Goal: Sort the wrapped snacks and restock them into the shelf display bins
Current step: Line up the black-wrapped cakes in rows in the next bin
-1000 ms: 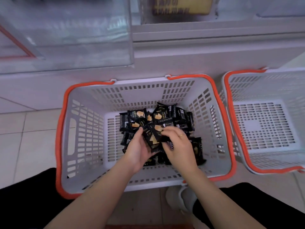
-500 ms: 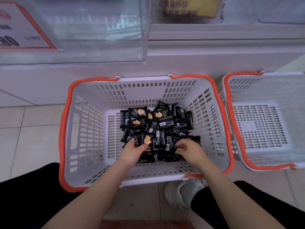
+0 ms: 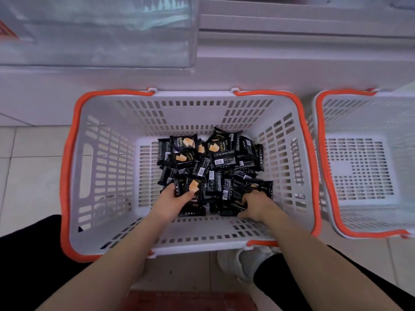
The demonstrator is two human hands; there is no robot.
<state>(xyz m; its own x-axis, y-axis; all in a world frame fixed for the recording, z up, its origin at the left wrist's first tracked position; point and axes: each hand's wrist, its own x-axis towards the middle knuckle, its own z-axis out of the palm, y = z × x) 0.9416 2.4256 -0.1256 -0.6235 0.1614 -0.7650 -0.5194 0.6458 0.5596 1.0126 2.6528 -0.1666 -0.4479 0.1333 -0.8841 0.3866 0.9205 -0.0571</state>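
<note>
In basket [image 3: 107,167], left hand [image 3: 171,202] grips snack pack [image 3: 192,194].

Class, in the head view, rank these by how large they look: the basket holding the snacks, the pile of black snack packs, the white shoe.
1. Basket
2. Pile of snack packs
3. White shoe, partly hidden behind the basket

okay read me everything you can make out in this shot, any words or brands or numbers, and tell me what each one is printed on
"DRYCAKE": on the black snack packets in the white basket, clearest on one at the back and on the one under the left hand.
Chinese characters beside that brand name: too small to read.
Barcodes and fine print on packet backs, such as this one: digits unreadable.
Sign with red edge at the top left: text cut off.
</note>
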